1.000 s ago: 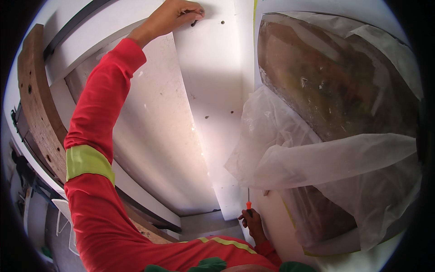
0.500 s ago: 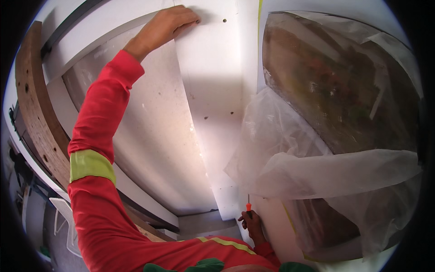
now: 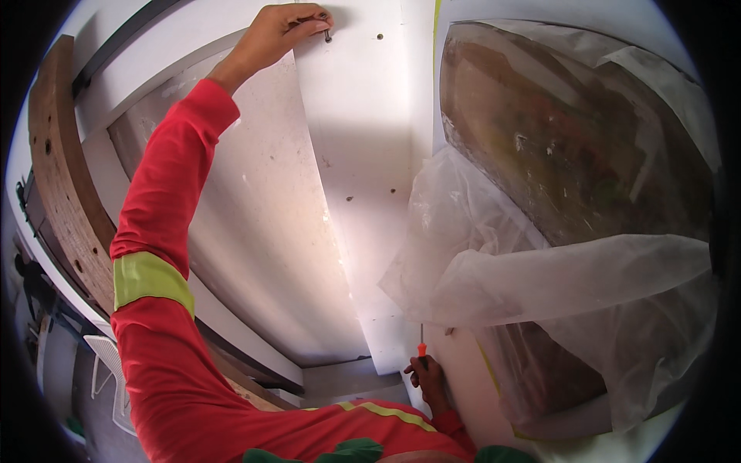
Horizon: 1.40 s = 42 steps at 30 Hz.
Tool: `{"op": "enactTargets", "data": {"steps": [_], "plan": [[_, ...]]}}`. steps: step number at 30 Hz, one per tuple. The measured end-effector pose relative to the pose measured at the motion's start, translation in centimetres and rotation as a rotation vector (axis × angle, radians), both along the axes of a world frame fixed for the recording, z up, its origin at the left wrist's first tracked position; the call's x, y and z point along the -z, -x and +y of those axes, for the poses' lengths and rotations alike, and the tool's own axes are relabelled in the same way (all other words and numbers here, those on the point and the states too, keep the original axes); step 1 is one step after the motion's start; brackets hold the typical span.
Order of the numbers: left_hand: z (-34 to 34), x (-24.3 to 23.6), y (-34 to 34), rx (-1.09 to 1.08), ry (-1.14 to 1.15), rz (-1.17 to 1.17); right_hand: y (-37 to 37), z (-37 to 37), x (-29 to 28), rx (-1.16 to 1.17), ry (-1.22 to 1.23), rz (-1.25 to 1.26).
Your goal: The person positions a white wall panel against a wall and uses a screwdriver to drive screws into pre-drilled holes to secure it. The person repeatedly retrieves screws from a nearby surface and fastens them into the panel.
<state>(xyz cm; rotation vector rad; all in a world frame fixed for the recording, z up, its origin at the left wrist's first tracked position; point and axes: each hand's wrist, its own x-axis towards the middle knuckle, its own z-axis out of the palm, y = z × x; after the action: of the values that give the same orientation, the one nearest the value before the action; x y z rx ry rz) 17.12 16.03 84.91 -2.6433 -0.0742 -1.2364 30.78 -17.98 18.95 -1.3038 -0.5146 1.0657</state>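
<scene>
My left hand (image 3: 279, 34) reaches up to the top of the white panel (image 3: 363, 123). A small dark screw (image 3: 325, 28) is pinched between its thumb and fingers, with the lower end at or just beside a dark hole in the panel. I cannot tell whether the tip is inside. Low down near my body, my right hand (image 3: 429, 380) is closed round the handle of a screwdriver (image 3: 422, 351), orange-red at the top. Its thin shaft points up along the panel's edge. Another hole (image 3: 380, 37) lies right of my left hand.
Translucent plastic sheeting (image 3: 571, 282) hangs loosely over a brown, glossy framed panel (image 3: 540, 131) on the right. At left, a wooden beam (image 3: 68, 177) with holes runs along a white frame. Beyond it stand a white chair (image 3: 108, 370) and a distant person (image 3: 35, 285).
My left fingers have shifted slightly left and up, and the screw now shows beside the hole. The plastic sheeting has shifted a little. My right hand holds the screwdriver almost unmoved.
</scene>
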Motion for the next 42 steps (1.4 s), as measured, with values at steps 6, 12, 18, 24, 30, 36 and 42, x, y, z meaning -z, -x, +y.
{"op": "enactTargets", "data": {"steps": [6, 12, 18, 24, 30, 36, 42], "plan": [[-0.2, 1.0, 0.2, -0.010, -0.106, 0.026, -0.2, 0.2, -0.4, -0.007, 0.009, 0.054], [-0.7, 1.3, -0.1, -0.122, -0.525, 0.087, -0.1, 0.0, 0.0, 0.008, -0.002, 0.065], [-3.0, 0.0, -2.2, -0.378, -0.214, 0.122, -0.1, -0.1, 0.1, 0.001, 0.000, 0.045], [-3.0, -0.1, -1.5, -0.218, -0.269, 0.135, 0.0, -0.1, 0.2, -0.035, -0.022, 0.055], [-3.6, 0.7, -0.7, -0.243, 0.170, -0.081, 0.6, -0.3, -0.3, -0.074, 0.017, 0.070], [-2.0, 0.2, 0.7, 0.106, 0.229, -0.264, 1.0, -0.2, -0.4, -0.094, -0.004, 0.060], [-1.7, 1.5, 0.2, 0.111, 0.328, -0.247, 0.9, -0.2, -0.4, -0.083, 0.008, 0.059]]}}
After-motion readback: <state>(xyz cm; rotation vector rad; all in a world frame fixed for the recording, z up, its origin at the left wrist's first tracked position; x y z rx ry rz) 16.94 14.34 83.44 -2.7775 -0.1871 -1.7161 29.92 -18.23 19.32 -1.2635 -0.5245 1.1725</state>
